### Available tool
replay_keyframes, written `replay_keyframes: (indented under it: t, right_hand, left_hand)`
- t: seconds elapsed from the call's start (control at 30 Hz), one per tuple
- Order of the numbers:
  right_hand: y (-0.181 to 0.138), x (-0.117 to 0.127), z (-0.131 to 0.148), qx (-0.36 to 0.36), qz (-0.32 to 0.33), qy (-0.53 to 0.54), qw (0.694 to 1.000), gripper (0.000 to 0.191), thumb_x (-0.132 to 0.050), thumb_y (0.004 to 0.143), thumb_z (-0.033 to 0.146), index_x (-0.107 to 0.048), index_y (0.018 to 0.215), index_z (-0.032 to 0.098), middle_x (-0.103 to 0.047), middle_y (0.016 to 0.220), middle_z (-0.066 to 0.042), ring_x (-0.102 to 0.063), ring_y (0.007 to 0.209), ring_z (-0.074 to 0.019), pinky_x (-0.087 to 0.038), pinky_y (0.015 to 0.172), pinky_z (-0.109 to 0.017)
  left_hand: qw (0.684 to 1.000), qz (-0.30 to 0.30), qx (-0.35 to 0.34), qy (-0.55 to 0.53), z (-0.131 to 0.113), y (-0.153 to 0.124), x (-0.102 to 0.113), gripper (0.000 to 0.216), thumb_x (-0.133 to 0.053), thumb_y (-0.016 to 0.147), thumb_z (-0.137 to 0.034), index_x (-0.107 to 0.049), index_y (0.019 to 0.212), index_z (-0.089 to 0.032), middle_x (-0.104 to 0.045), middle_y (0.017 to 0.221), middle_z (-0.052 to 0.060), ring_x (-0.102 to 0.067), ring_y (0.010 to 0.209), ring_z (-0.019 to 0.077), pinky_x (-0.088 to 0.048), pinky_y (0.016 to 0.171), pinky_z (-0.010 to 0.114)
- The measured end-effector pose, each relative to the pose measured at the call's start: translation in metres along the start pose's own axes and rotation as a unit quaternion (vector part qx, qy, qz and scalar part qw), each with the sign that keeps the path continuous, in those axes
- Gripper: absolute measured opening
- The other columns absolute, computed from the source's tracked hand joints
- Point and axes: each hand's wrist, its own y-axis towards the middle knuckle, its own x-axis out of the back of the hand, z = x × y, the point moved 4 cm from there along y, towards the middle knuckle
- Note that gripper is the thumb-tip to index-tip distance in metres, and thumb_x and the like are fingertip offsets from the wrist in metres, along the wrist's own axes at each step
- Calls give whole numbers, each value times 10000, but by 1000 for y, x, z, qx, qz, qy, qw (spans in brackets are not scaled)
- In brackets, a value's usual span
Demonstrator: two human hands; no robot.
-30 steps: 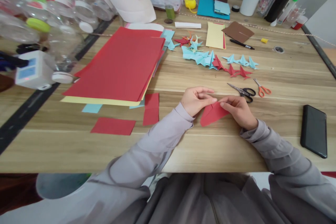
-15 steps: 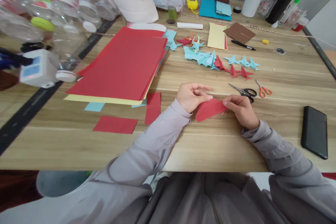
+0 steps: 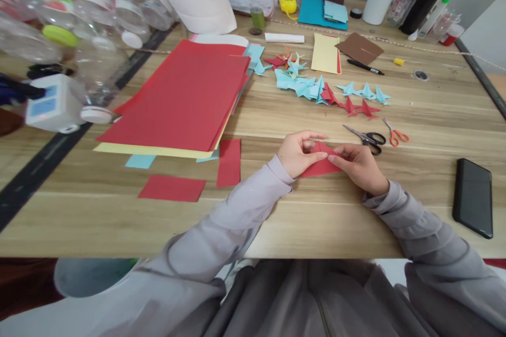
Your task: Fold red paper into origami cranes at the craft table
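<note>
A folded red paper piece (image 3: 321,164) lies on the wooden table (image 3: 276,221) between my two hands. My left hand (image 3: 297,152) pinches its left side with thumb and forefinger. My right hand (image 3: 359,165) grips its right side, fingers closed on the paper. Behind them lie several folded blue and red paper shapes (image 3: 328,92). A stack of large red sheets (image 3: 185,97) over yellow paper sits to the left.
Black scissors (image 3: 366,138) and orange scissors (image 3: 394,134) lie just right of my hands. A black phone (image 3: 473,196) rests at the right edge. Red paper scraps (image 3: 172,188) lie front left. Plastic bottles (image 3: 79,16) crowd the far left; craft supplies line the back.
The red paper has been folded smaller. My hands have drawn closer together over it, the left one shifting right.
</note>
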Motion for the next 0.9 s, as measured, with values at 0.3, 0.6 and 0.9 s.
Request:
replay_keyframes:
  t: [0.3, 0.6, 0.9]
  right_hand:
    - [-1, -2, -1, -49, 14, 72, 996, 359, -758, 691, 498, -664, 714, 152, -670, 564, -22, -611, 491, -126, -486, 494, -244]
    - [0, 4, -5, -41, -14, 151, 988, 335, -787, 671, 475, -667, 748, 172, -683, 573, -6, -648, 509, -139, -515, 517, -249]
    - [-1, 2, 1, -16, -15, 68, 997, 403, -719, 727, 573, -640, 684, 180, -644, 551, 1, -561, 495, -115, -463, 510, -257]
  left_hand:
    - [999, -23, -16, 21, -11, 0, 10, 443, -806, 543, -154, -688, 968, -112, -568, 506, -58, -435, 449, 70, -352, 485, 214]
    - [998, -53, -25, 33, -12, 2, 24, 446, -846, 510, -188, -707, 930, -132, -489, 447, -86, -403, 429, 59, -320, 472, 212]
    - [997, -57, 5, -60, -4, 4, 14, 541, -889, 421, -232, -671, 902, -117, -702, 663, 3, -627, 601, 123, -511, 654, 274]
